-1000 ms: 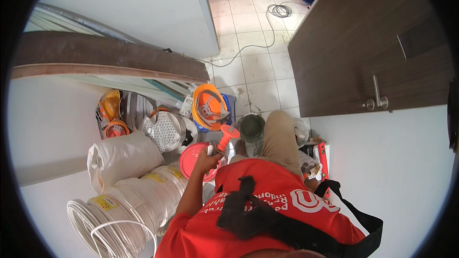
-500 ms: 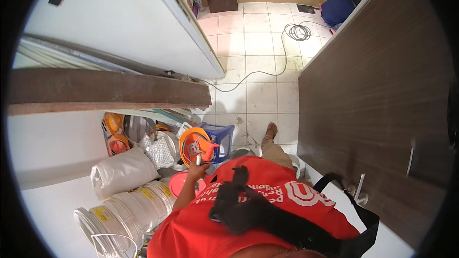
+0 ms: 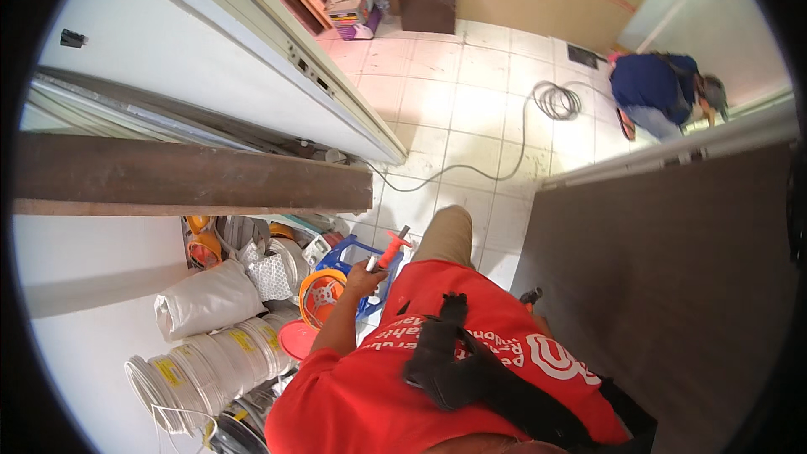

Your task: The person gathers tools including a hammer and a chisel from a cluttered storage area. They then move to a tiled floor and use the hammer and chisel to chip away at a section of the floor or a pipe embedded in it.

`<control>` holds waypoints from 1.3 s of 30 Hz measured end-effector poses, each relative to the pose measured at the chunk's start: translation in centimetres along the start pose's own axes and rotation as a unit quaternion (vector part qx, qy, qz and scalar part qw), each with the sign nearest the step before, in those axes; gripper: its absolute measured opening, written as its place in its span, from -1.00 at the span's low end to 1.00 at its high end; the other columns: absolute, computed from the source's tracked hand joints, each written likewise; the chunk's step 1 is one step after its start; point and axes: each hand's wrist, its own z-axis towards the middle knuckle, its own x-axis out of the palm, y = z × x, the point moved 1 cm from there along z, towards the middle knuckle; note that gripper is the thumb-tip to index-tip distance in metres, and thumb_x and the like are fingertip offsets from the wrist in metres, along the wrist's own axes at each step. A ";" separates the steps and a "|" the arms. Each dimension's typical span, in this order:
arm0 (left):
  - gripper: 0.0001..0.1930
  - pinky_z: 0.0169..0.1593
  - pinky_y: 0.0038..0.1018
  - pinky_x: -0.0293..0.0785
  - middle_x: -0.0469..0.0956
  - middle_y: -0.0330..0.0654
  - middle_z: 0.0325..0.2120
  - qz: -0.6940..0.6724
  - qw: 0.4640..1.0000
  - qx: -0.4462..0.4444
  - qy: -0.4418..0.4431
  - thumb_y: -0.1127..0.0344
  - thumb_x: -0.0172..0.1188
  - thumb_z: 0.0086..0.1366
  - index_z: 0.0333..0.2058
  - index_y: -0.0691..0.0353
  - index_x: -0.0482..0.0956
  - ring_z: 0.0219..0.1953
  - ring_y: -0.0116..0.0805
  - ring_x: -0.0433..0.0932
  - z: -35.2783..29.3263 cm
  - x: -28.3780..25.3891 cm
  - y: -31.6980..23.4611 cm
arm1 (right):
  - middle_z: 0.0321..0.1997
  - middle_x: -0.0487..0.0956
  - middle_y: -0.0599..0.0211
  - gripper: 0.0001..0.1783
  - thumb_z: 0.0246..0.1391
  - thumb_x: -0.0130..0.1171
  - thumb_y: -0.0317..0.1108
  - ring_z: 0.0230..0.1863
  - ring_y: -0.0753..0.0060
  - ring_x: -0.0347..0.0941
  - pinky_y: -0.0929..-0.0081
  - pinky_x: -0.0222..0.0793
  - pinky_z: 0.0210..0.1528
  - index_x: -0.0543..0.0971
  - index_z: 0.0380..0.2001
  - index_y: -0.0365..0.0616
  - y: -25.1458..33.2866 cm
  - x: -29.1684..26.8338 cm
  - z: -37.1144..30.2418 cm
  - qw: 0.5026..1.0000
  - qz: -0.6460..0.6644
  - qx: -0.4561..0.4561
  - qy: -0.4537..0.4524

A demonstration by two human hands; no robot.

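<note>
The left hand (image 3: 363,279) is gripping a red-guarded tool (image 3: 392,250), fingers wrapped around it, and its grey metal end is pointing up and away from the body. A small white piece (image 3: 371,263) is showing at the same fist, right next to the red grip. That tool is hanging in the air around the blue plastic frame (image 3: 339,250), while an orange helmet (image 3: 323,296) is lying inside-up just left of the forearm and a red lid (image 3: 298,340) is sitting near it. The right hand (image 3: 540,325) is mostly hiding behind the red shirt (image 3: 361,382), and a dark tool end (image 3: 530,295) is poking out just ahead of it; rough angle, so I honestly can't tell what those fingers are doing. Over on the left, wrapped cable coils (image 3: 220,361) are lying below a white sack (image 3: 208,301), and a long brown board (image 3: 193,172) is jutting out above the pile. Further off, a grey cable (image 3: 556,102) is snaking across the tiled floor (image 3: 471,143), and another person (image 3: 656,88) in dark blue is bending low beyond the dark door (image 3: 656,286)
</note>
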 end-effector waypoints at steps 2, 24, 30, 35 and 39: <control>-0.65 -0.54 -0.42 0.46 0.59 -0.22 -0.55 0.005 1.000 0.026 -0.015 0.11 0.45 0.05 -0.27 0.20 0.63 -0.62 -0.43 0.52 2.9 0.7 -2.1 | -0.74 0.43 0.31 -0.53 0.11 0.29 0.01 -0.78 0.37 0.31 0.28 0.15 -0.73 0.53 -0.54 -0.23 5.6 -2.2 3.0 1.000 -0.015 -0.010 0.000; -0.69 -0.10 -0.15 0.57 0.66 0.00 -0.19 0.205 0.974 0.032 -0.093 0.08 0.13 0.25 -0.13 0.07 0.61 -0.15 0.01 0.65 28.2 -2.5 -30.0 | -0.73 0.43 0.30 -0.54 0.12 0.29 0.00 -0.78 0.35 0.31 0.26 0.15 -0.72 0.53 -0.52 -0.23 66.0 -17.6 24.2 0.978 -0.204 -0.025 0.044; -0.73 -0.18 -0.15 0.58 0.65 0.03 -0.24 -0.143 0.961 -0.201 -0.125 0.11 0.12 0.25 -0.15 0.06 0.60 -0.22 0.02 0.65 30.0 2.3 -33.7 | -0.73 0.43 0.29 -0.54 0.12 0.29 0.00 -0.78 0.35 0.31 0.25 0.15 -0.72 0.52 -0.52 -0.23 87.5 -19.9 30.6 0.950 -0.281 -0.045 0.127; -0.73 -0.20 -0.17 0.57 0.64 0.01 -0.25 -0.345 0.877 -0.278 -0.186 0.11 0.14 0.24 -0.16 0.06 0.60 -0.24 0.00 0.64 32.9 0.8 -41.2 | -0.73 0.43 0.25 -0.56 0.15 0.28 -0.04 -0.77 0.29 0.32 0.20 0.15 -0.71 0.54 -0.46 -0.27 108.9 -15.8 35.7 0.822 -0.565 -0.068 0.020; -0.74 -0.21 -0.18 0.57 0.64 0.00 -0.27 -0.444 0.812 -0.305 -0.226 0.11 0.14 0.24 -0.16 0.07 0.60 -0.25 -0.02 0.64 35.5 -1.4 -46.0 | -0.72 0.41 0.26 -0.61 0.17 0.27 -0.11 -0.77 0.32 0.32 0.24 0.14 -0.72 0.52 -0.49 -0.25 123.2 -9.3 37.6 0.810 -0.573 -0.125 0.014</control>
